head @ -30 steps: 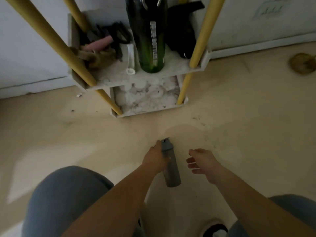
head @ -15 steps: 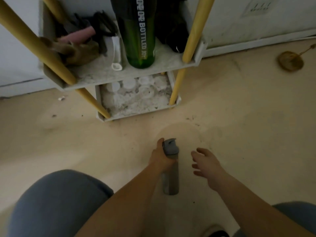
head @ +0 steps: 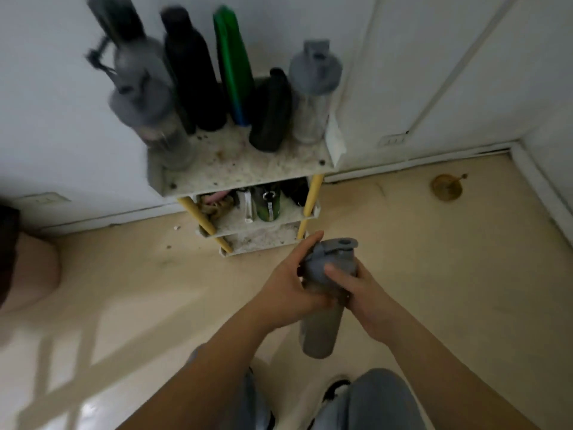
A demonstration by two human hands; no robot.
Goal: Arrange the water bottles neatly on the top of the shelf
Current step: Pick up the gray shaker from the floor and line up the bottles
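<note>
Fingers of the left hand (head: 286, 285) and right hand (head: 356, 288) wrap the grey bottle (head: 324, 305) near its lid, upright, below and in front of the shelf top (head: 248, 169), whose front centre is bare

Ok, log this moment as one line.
phase: carrying | left hand: on grey bottle | right hand: on its cap end | top shelf: six bottles standing, front middle bare

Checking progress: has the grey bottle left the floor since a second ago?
Yes. The grey bottle has risen off the floor, toward the shelf, with both hands gripping it.
</note>
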